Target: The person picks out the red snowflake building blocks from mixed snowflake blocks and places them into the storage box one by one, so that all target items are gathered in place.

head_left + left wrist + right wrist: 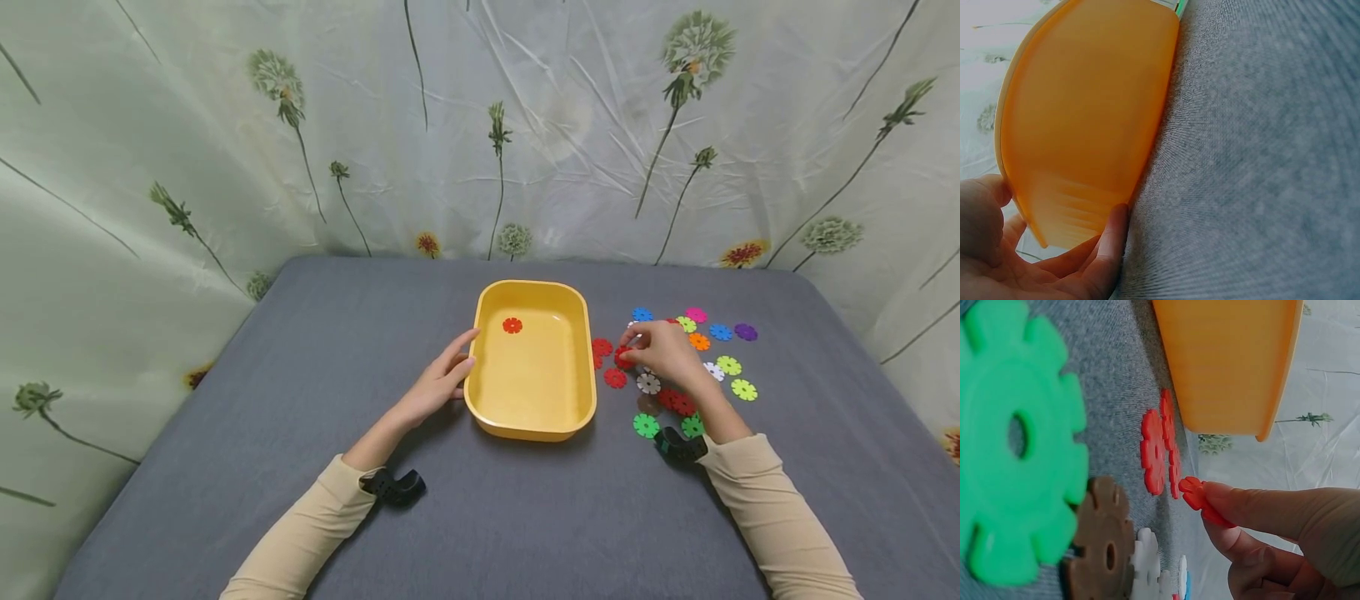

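Note:
A yellow plastic tray (532, 434) stands in the middle of the table, with one red notched disc (512, 326) lying inside it. My left hand (438, 379) rests against the tray's left side, fingers spread along its wall and fairly straight; the left wrist view shows the fingertips (1116, 228) touching the outside. To the right of the tray, my right hand (667, 354) pinches a red notched disc (1200, 500) between thumb and fingers, just above the table. Several more red discs (1152, 452) lie between that hand and the tray.
Around and under the right hand are scattered discs: green (646, 426), brown (1107, 547), white (648, 383), yellow-green (744, 390), orange (699, 342), blue (721, 332), purple (746, 332) and pink (696, 315). A flower-print curtain (555, 142) hangs behind the grey table (480, 525).

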The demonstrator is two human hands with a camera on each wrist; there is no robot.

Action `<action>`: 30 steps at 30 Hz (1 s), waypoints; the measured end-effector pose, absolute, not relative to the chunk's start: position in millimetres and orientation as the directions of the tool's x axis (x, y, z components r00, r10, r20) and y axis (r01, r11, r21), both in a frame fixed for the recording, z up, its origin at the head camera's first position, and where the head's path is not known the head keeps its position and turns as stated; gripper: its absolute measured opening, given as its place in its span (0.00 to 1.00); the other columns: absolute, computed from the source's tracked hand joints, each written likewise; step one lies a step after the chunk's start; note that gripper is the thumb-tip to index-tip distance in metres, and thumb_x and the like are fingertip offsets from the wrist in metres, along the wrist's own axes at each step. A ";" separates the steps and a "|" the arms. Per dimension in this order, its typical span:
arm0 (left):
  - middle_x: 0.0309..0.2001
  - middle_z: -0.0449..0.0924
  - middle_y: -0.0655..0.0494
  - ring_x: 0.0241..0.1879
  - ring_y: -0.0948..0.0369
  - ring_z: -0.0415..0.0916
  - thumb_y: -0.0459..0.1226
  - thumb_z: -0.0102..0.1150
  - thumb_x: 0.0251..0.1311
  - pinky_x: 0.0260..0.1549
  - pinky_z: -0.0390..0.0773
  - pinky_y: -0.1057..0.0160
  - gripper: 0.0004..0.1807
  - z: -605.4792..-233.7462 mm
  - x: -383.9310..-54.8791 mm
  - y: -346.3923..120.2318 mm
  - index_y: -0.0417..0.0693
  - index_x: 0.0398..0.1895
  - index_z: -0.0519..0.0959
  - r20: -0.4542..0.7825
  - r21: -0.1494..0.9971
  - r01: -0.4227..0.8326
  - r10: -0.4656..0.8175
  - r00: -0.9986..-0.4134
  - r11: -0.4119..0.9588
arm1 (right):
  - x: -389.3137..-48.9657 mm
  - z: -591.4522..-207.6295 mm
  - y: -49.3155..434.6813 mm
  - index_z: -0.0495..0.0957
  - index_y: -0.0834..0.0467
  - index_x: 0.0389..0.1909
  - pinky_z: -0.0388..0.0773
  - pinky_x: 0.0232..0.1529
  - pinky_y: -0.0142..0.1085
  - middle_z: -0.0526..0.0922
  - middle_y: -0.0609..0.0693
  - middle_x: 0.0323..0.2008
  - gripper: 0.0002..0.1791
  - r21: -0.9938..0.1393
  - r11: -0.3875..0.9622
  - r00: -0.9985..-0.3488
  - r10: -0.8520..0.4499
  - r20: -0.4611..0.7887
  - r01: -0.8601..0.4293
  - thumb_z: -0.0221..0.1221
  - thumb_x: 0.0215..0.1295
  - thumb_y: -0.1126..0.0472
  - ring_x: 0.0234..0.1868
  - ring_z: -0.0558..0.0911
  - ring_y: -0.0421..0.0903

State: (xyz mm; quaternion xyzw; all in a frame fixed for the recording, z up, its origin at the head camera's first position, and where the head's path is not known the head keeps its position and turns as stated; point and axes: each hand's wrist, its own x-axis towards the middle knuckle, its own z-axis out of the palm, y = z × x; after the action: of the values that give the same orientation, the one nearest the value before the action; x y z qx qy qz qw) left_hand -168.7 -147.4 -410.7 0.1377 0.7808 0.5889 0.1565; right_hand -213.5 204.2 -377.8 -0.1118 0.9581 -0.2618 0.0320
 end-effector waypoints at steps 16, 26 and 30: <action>0.67 0.61 0.38 0.61 0.44 0.69 0.43 0.39 0.72 0.49 0.80 0.53 0.29 -413.3 -169.6 -148.1 0.64 0.73 0.47 -0.079 0.967 0.029 0.406 -0.911 0.252 | -207.0 -369.7 200.5 0.81 0.60 0.36 0.73 0.26 0.31 0.84 0.58 0.29 0.07 -0.528 0.820 -0.971 -0.237 0.033 -0.218 0.64 0.56 0.62 0.28 0.79 0.45; 0.67 0.61 0.38 0.61 0.44 0.69 0.45 0.39 0.72 0.49 0.80 0.53 0.29 -413.5 -170.3 -149.1 0.65 0.73 0.48 -0.071 0.969 0.036 0.411 -0.909 0.246 | -201.9 -361.9 194.7 0.81 0.61 0.36 0.71 0.24 0.32 0.83 0.58 0.27 0.08 -0.549 0.803 -0.971 -0.230 0.072 -0.231 0.64 0.56 0.64 0.25 0.76 0.45; 0.67 0.61 0.38 0.61 0.44 0.69 0.43 0.38 0.73 0.49 0.80 0.53 0.28 -415.1 -171.6 -149.7 0.65 0.73 0.47 -0.070 0.969 0.038 0.416 -0.907 0.244 | -199.6 -357.7 191.6 0.81 0.60 0.36 0.72 0.23 0.31 0.84 0.58 0.27 0.07 -0.545 0.801 -0.968 -0.219 0.121 -0.249 0.63 0.56 0.64 0.25 0.77 0.46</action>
State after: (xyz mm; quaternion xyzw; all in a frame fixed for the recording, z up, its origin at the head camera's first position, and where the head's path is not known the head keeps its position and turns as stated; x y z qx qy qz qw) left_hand -171.6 -149.7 -415.1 0.1468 0.7727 0.5969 0.1585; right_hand -199.6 191.6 -357.7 -0.1234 0.9485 -0.2907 -0.0260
